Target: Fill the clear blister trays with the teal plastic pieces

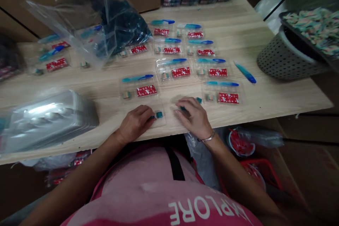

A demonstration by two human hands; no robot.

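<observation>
My left hand (136,123) rests near the table's front edge, fingers curled and pinched on a small teal piece (158,114) that lies in a clear plastic tray (162,120). My right hand (192,114) lies beside it, fingers bent down over another small teal piece (198,100) on a second clear tray. Just beyond my hands lie filled clear trays (139,88), each with a blue pen, a red packet and a small eraser-like block.
Several filled trays (182,47) cover the wooden table (278,91). A stack of empty clear trays (47,118) sits at left, a plastic bag of dark pieces (116,24) at the back, a loose blue pen (245,72) and a perforated basket (283,58) at right.
</observation>
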